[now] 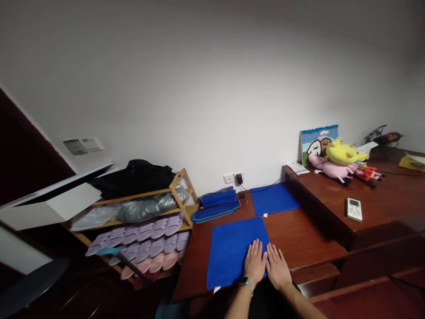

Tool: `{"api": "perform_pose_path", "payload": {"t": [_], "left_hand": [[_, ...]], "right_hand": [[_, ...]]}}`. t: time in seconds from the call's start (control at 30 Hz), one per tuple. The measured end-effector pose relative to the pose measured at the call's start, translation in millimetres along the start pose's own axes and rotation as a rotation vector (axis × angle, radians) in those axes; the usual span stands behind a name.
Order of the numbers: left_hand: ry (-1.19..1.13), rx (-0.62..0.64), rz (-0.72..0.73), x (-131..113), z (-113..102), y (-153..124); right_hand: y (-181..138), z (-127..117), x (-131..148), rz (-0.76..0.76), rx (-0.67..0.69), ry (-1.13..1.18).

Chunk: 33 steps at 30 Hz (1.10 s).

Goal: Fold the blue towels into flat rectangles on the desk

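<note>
A blue cloth (229,248) lies spread flat on the reddish-brown wooden desk (292,237). My left hand (255,262), with a watch (246,281) on its wrist, rests palm down on the right part of this cloth, fingers stretched out. Beside it, my right hand (277,266) lies flat at the cloth's right edge, fingers extended, thumbs almost meeting. Neither hand holds anything. Farther back, a second blue cloth (275,198) lies flat against the wall side. Several folded blue cloths (217,206) are stacked at the desk's back left.
On the left, a wooden rack (184,195) holds rows of slippers (146,231) and a black bag (136,177). The higher desk (375,195) on the right carries plush toys (343,153), a picture (315,137) and a white remote control (354,209). A black plug (239,179) sits in the wall socket.
</note>
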State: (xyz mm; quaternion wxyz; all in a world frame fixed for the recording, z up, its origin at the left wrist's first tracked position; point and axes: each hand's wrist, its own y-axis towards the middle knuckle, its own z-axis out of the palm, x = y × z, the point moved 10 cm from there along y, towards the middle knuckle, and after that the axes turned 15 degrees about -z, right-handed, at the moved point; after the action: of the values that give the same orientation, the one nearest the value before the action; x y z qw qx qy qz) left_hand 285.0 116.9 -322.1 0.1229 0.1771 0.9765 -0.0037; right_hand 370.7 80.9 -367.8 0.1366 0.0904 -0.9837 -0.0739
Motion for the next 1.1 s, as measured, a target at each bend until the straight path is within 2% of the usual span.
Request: {"api": "perform_pose_path", "payload": {"t": [0.07, 0.17, 0.27, 0.43, 0.53, 0.63, 1.1], "left_hand": [[-0.012, 0.037, 0.027, -15.3, 13.7, 0.4], [0.025, 0.046, 0.055, -0.8, 20.7, -6.3], [0.08, 0.021, -0.009, 53.6, 10.6, -19.2], [0.163, -0.043, -0.24, 174.7, -19.6, -51.8], [0.16, -0.074, -0.275, 215.8, -27.5, -69.4], [0.138, -0.098, -0.277, 226.9, -27.5, -76.5], [0.14, -0.134, -0.286, 226.5, -21.9, -72.4]], "right_hand": [[0.7, 2.3, 0.6, -0.015, 0.012, -0.022], [1.0, 1.8, -0.4, -0.005, 0.004, -0.036], [-0.1, -2.6, -0.8, 0.017, -0.015, -0.019], [-3.2, -4.9, -1.1, 0.039, -0.012, 0.0], [-3.1, -0.6, -3.9, 0.04, -0.015, -0.001], [-1.8, 4.2, -7.3, 0.036, -0.028, -0.007], [-29.4, 10.3, 2.3, 0.011, -0.084, 0.003]]}}
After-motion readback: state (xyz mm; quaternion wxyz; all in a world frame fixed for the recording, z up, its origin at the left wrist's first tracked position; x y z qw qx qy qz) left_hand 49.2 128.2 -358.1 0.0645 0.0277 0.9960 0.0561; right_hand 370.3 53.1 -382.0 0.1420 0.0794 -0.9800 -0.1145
